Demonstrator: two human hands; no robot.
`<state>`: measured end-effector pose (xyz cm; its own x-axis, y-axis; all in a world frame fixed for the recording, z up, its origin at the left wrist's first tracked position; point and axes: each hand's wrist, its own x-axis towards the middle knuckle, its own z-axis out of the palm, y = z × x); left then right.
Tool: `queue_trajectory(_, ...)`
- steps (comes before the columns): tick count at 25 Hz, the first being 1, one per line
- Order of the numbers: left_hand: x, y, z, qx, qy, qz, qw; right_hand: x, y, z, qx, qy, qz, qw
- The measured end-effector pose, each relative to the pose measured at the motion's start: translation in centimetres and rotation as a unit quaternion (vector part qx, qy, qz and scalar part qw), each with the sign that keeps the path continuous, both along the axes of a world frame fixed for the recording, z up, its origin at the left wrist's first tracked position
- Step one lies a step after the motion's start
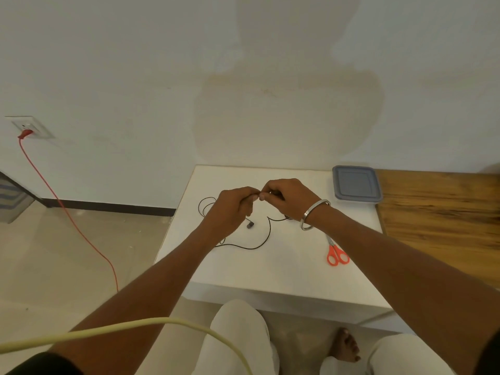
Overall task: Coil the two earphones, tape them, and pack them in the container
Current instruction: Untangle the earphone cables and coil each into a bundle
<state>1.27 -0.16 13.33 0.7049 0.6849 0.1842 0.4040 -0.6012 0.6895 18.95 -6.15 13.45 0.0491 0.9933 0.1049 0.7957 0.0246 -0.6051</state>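
A black earphone cable lies in loose loops on the white table, with one earbud hanging just below my hands. My left hand and my right hand meet fingertip to fingertip above the table's middle, both pinching the cable. More loops show to the left of my left hand. The grey lidded container sits shut at the table's back right corner. I cannot make out a second earphone or any tape.
Orange-handled scissors lie on the table under my right forearm. A wooden surface adjoins the table on the right. A red cord runs from a wall socket across the floor at left. A pale cable crosses the foreground.
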Motion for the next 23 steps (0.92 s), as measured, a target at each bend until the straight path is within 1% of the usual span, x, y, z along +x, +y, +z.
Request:
queue_trajectory(3,-1.1,0.5,0.0,0.012,-0.011,0.021,1.0,0.5,-0.3,-0.2,-0.001,0.003,-0.007,1.0)
queue_trajectory(7,-2.5,1.6,-0.2,0.028,-0.005,0.055,0.998,1.0,-0.7,-0.3,-0.003,-0.001,-0.019,1.0)
queue_trajectory(11,-4.5,3.0,-0.8,0.036,-0.014,0.131,0.991,2.3,-1.3,-0.1,-0.014,-0.007,-0.037,0.999)
queue_trajectory(14,-6.1,3.7,-1.4,0.029,0.005,0.183,0.983,3.1,-1.7,0.1,-0.019,-0.01,-0.047,0.999)
queue_trajectory(17,-6.7,3.4,-2.3,0.015,0.04,0.214,0.976,3.0,-1.6,0.0,-0.013,-0.009,-0.043,0.999)
queue_trajectory(21,-5.3,1.9,-2.6,-0.008,0.116,0.203,0.972,2.1,-1.0,0.0,-0.001,-0.007,-0.032,0.999)
queue_trajectory(23,-3.8,0.9,-1.8,-0.025,0.089,0.152,0.984,1.6,-0.7,-0.1,-0.002,-0.02,-0.013,1.0)
